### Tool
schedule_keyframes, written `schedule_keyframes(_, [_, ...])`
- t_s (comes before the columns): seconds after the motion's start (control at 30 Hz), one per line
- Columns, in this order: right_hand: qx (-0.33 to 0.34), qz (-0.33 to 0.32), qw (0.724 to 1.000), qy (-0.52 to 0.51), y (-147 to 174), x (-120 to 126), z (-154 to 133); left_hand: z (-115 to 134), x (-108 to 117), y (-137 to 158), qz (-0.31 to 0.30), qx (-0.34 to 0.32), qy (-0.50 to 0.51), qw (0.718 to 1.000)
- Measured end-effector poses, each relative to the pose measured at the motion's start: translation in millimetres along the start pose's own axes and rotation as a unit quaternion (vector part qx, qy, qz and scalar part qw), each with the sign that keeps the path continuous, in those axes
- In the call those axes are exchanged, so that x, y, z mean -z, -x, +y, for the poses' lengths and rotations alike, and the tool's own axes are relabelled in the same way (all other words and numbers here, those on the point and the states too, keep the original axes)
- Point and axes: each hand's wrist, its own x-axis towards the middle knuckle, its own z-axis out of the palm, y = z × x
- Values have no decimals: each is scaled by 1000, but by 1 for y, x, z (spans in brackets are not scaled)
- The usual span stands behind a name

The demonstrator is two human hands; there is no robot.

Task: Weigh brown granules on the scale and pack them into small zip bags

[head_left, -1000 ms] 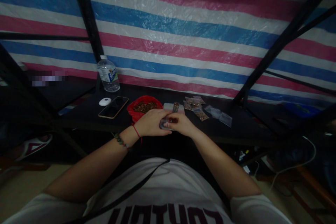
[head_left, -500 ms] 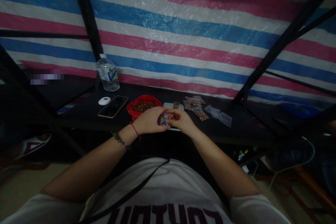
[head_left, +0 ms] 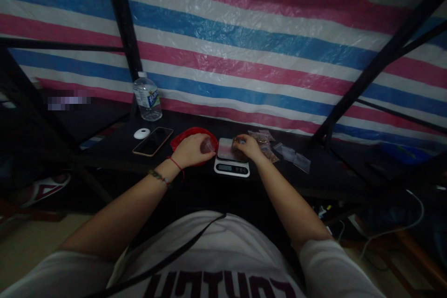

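My left hand [head_left: 190, 150] is closed around a small clear plastic bag [head_left: 207, 145], over the right side of a red plastic bag [head_left: 180, 138]. My right hand [head_left: 248, 145] is above a small kitchen scale [head_left: 225, 150], its fingers curled round a small clear container with brown bits [head_left: 237, 142] on the right of the weighing plate. The fingers partly hide this container. The scale's dark display faces me, too dim to read. Right of the scale lie several filled zip bags [head_left: 268, 152] of brown bits, and flat clear zip bags [head_left: 301, 162].
A phone [head_left: 152, 142] and a round white object [head_left: 141, 133] lie left of the red bag on the dark tabletop [head_left: 118, 151]. Behind them stands a big clear bottle [head_left: 147, 98]. Dark metal posts [head_left: 122, 18] and a striped plastic sheet [head_left: 237, 51] bound the back.
My hands have parted. The left moved left with the clear plastic bag; the right moved up to the container on the scale. The scale's front and display now show.
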Motion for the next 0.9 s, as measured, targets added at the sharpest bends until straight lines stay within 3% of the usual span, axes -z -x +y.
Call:
schedule_keyframes(0.17, [17, 14, 995, -96, -7, -7, -18, -17, 0, -4, 36, 18, 5, 999])
schedule_keyframes(0.27, [57, -30, 973, -223, -8, -11, -44, -23, -1, -5, 57, 22, 20, 998])
schedule_keyframes(0.37, [105, -87, 952, -274, -8, -18, -72, -24, -3, -5, 66, 31, 56, 996])
schedule_keyframes(0.57, [188, -130, 949, -216, -13, -26, -112, -22, -6, -4, 63, 57, 145, 986])
schedule_keyframes(0.77, [250, -134, 946, -159, -21, -15, -133, -22, -4, -4, 99, 90, 202, 970])
schedule_keyframes(0.9, [256, -146, 945, -143, -20, -14, -142, -22, -5, -5, 105, 106, 243, 959])
